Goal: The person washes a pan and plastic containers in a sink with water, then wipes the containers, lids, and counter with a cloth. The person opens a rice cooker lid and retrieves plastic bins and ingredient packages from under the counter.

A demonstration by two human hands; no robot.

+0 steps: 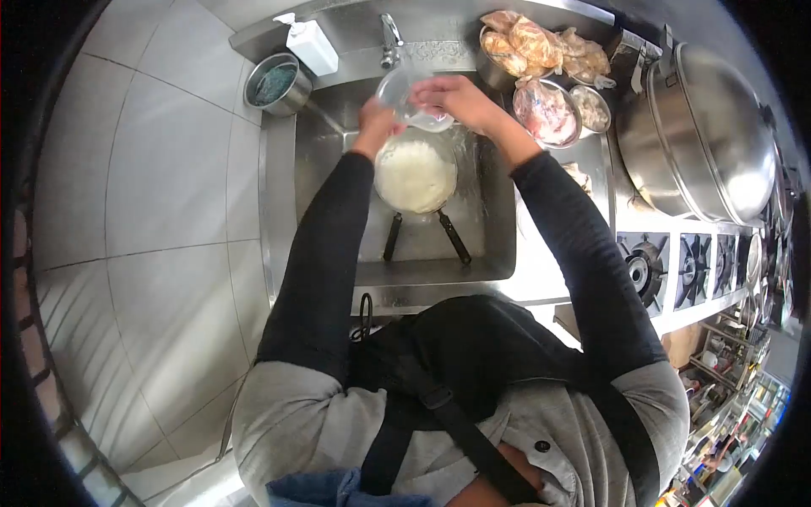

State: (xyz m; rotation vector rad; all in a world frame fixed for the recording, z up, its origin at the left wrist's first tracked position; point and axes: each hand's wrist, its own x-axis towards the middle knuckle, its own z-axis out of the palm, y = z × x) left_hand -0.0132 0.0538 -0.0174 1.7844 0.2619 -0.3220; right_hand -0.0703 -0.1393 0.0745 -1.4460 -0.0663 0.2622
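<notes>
Over the sink, my left hand (378,127) is closed on the near-left side of a clear plastic bowl (390,84). My right hand (454,100) is at the same bowl from the right, its fingers curled over it; motion blur softens the fingertips. Just below the bowl sits a round vessel full of a whitish, cloudy content (414,176); whether it is liquid or foam I cannot tell. Two black handles, a left handle (393,237) and a right handle (454,237), stick out from under this vessel toward me. What they belong to is hidden.
The steel sink (329,211) has a faucet (389,42) at its back. A white pump bottle (311,44) and a steel pot (287,97) with a green scrubber stand left. Bagged food (532,46) and a bowl of meat (547,114) stand right, before a large steamer (710,135) and gas burners (646,269).
</notes>
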